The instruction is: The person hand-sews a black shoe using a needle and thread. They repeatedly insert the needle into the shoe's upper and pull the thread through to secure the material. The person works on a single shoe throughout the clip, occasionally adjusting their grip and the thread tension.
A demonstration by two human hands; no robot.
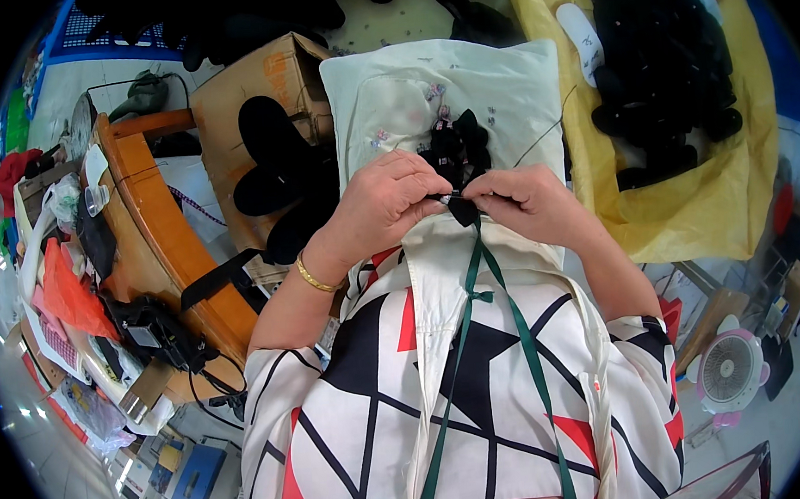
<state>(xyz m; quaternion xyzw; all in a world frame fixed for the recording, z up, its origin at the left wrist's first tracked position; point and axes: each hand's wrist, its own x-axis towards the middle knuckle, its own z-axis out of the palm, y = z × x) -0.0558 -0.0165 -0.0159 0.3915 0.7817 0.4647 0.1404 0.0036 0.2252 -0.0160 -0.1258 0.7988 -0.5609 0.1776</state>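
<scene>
My left hand pinches a small black fabric piece in front of my chest, over a white cloth. Close beside it, the fingertips of my right hand are pressed together at the piece's edge; what they grip is too small to make out. A tiny shiny bit shows between the two hands. From behind the right hand, a thin dark strand arcs up to the right. Just beyond my fingers, a small heap of black fabric pieces lies on the white cloth.
Small colourful trinkets lie on the cloth. At right, a yellow bag holds black plush-looking pieces. A cardboard box with black pieces and a wooden chair stand left. A white fan is lower right. A green ribbon hangs down my front.
</scene>
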